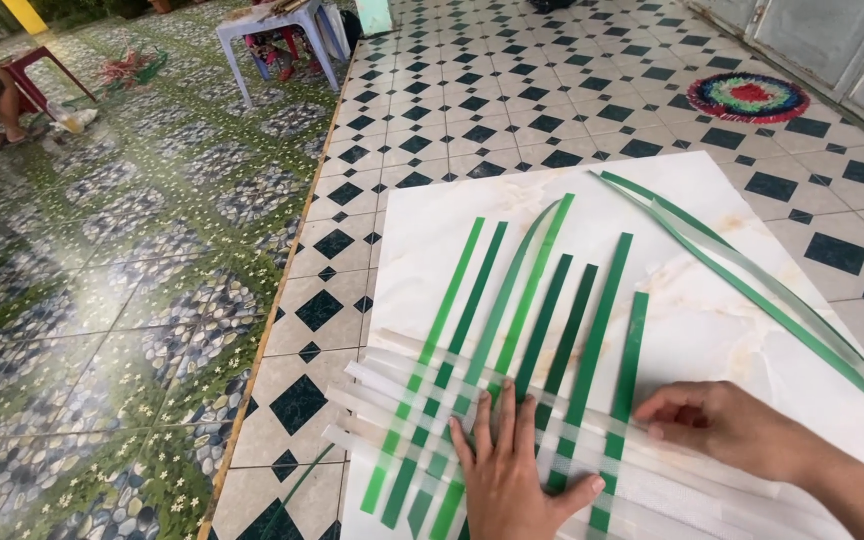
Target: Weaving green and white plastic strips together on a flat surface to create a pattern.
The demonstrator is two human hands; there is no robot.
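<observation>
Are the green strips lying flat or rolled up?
Flat: the green strips lie spread on the white board, woven through clear strips.

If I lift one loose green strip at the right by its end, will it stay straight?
Probably not. The loose green strips already curve on the white board, so one would likely droop. They look thin and light. Their glossy surface suggests they slide easily.

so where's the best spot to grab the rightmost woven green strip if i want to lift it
Judging by how it lies, take the rightmost green strip by its free far end, coming from above the weave. That end lies bare on the white board, past the translucent cross strips. Its near part is threaded through them beside the right hand, so a pinch across the flat width at the tip looks easiest.
</observation>
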